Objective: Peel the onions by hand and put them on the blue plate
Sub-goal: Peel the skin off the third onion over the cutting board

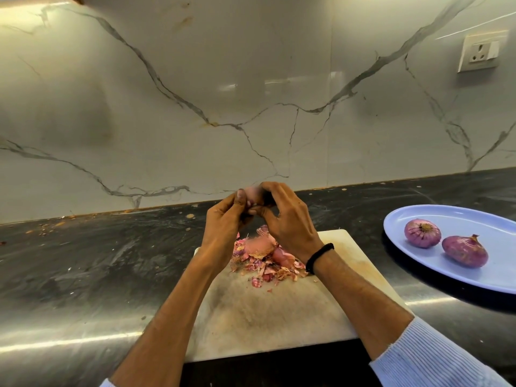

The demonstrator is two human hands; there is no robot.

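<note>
**Both hands on one onion above the board**

Your left hand (223,222) and right hand (290,219) meet in the air above the far edge of the cutting board (265,317), and both are closed around a small onion (252,195) held between them. Only a pale, pinkish sliver of it shows between your fingers; motion blur hides how much skin is left on it. Your left thumb lies against its near side, and your right fingers curl over its top. Each grip is wrapped on the onion, neither hand loose.

Under your wrists, a heap of peels (265,261) lies on the far half of the board, pink and papery, with larger reddish pieces in the heap that you cannot tell apart from whole onions. The board rests on the dark tabletop (97,261), in front of a marble-patterned wall.

To your right, well apart from the board, the blue plate (446,277) sits on the tabletop. Two peeled onions lie on it: the rear onion (422,233) and the front onion (465,251), just beside each other.

A black band (318,256) circles your right wrist, and a pale ribbed sleeve (435,356) is pushed up your right forearm.
</note>
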